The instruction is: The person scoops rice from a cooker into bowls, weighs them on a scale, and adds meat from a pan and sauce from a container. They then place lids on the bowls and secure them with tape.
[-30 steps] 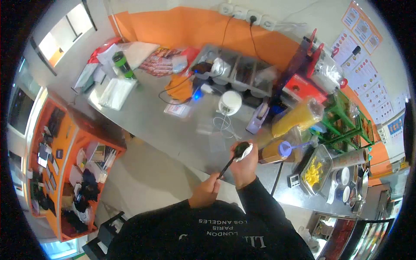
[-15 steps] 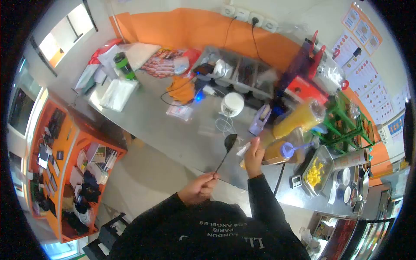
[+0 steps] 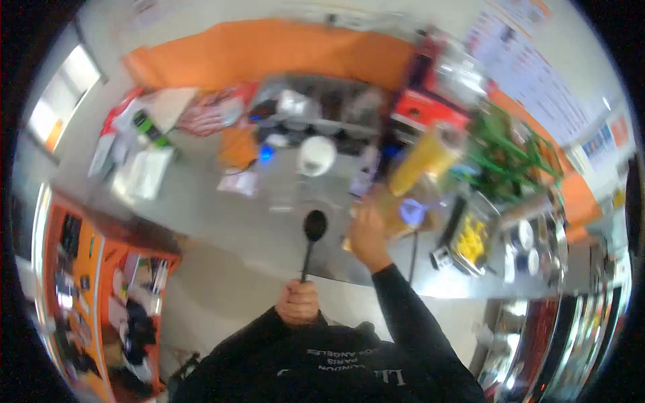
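Note:
My left hand (image 3: 297,302) is closed round the handle of a black cooking spoon (image 3: 314,226). The spoon points away from me, its oval bowl over the front part of the metal table (image 3: 222,221). Farther right, my right hand (image 3: 369,235) is at the left side of a brownish see-through container (image 3: 395,224) with a lilac piece (image 3: 412,212) on it. Motion blurs its fingers, and whether they grip the container cannot be made out. Just behind stands a tall yellow cylinder (image 3: 426,161).
Behind the spoon are a white tub (image 3: 316,156) and a grey compartment tray (image 3: 269,91). To the right, a tray of yellow pieces (image 3: 471,243) lies near green baskets (image 3: 507,151). An orange shelf unit (image 3: 94,269) stands at the left.
The view has shifted and blurred. The spoon has swung from leaning right to nearly straight ahead, its bowl turned more towards me. My right hand remains by the container.

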Tool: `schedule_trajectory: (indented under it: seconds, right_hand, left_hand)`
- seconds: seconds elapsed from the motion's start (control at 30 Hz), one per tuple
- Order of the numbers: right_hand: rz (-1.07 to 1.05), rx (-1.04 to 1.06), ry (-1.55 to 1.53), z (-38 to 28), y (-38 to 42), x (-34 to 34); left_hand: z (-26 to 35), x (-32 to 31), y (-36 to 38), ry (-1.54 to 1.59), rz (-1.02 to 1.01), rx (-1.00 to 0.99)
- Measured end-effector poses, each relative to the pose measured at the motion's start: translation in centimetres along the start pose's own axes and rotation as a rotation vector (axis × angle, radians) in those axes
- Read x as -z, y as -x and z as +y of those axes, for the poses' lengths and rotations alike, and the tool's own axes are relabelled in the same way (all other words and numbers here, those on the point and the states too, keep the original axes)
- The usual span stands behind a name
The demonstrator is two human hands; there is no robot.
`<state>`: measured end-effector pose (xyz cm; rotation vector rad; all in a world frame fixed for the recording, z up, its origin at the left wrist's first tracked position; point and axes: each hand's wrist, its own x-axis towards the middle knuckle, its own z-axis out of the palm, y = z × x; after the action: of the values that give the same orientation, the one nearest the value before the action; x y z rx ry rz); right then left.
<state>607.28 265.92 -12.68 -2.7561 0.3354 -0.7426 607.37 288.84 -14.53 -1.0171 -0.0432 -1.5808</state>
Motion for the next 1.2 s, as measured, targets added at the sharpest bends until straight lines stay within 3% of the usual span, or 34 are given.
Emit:
schedule_trajectory:
  seconds: [0.07, 0.1, 0.13, 0.17, 0.2, 0.27, 0.3, 0.4, 0.43, 0.5, 0.53, 0.57, 0.6, 0.7, 0.83, 0.93, 1.07, 1.17, 1.2]
  right_hand:
    - [-0.090, -0.079, -0.426, 1.7, 3.9, -1.5]
    - [-0.320, -0.129, -1.055, 1.7, 5.8, 0.3]
    - [-0.544, -0.335, -1.625, 1.7, 7.6, 2.3]
    - [-0.599, -0.397, -1.989, -0.1, 8.8, 7.6]
    - [-0.485, -0.169, -1.819, 0.4, 10.8, 8.9]
    - [-0.311, -0.081, -1.515, 1.4, 15.5, 12.7]
    - [-0.236, -0.189, -1.415, 1.9, 18.4, 15.3]
    - [-0.139, -0.497, -1.223, 6.9, 27.7, 21.4]
    - [-0.139, -0.584, -1.179, 8.9, 30.7, 23.3]
    - [0.101, -0.712, -1.206, 11.8, 36.0, 28.5]
    - [0.231, -0.699, -1.109, 13.3, 38.7, 30.3]
    - [0.358, -0.693, -1.013, 15.2, 41.4, 32.2]
    - [0.438, -0.821, -1.048, 16.8, 43.8, 34.2]
    - [0.646, -1.061, -1.034, 22.7, 51.2, 38.9]
    - [0.867, -1.170, -0.977, 30.0, 54.8, 44.9]
    - [0.875, -1.162, -0.927, 37.1, 55.2, 47.8]
    - [0.873, -1.103, -0.907, 47.6, 54.7, 50.4]
    - [0.854, -1.117, -0.852, 55.1, 53.3, 53.5]
    - [0.847, -1.109, -0.832, 56.8, 52.5, 54.9]
  left_hand:
    - [-1.4, 0.8, -0.5, 0.005, 0.222, -0.087]
    - [-2.2, 2.1, -1.4, 0.026, 0.181, -0.060]
    - [-3.1, 3.4, -2.3, 0.055, 0.147, -0.033]
    - [-3.8, 4.8, -3.0, 0.101, 0.191, 0.023]
    - [-4.1, 6.3, -4.0, 0.137, 0.231, 0.071]
    - [-3.9, 10.8, -5.6, 0.223, 0.418, 0.440]
    - [-4.4, 13.2, -6.5, 0.244, 0.496, 0.605]
    - [-12.8, 19.0, -11.1, -0.224, 0.923, 0.325]
    - [-13.4, 22.6, -11.2, -0.192, 0.894, 0.437]
    - [-19.3, 26.9, -15.7, -0.638, 1.231, 0.570]
    - [-18.8, 31.0, -14.9, -0.523, 1.026, 0.762]
    - [-20.7, 33.1, -15.7, -0.727, 1.020, 0.929]
    - [-22.5, 35.6, -17.3, -0.936, 0.995, 1.094]
    - [-24.7, 41.8, -19.8, -1.118, 1.037, 1.326]
    - [-25.4, 47.6, -24.6, -1.185, 1.029, 1.305]
    - [-24.9, 50.6, -29.8, -1.545, 0.984, 1.229]
    - [-19.2, 59.1, -34.1, -2.679, 0.697, 0.744]
    - [-16.5, 63.1, -41.4, -3.324, 0.524, 0.595]
    - [-15.7, 64.2, -42.8, -3.376, 0.588, 0.601]
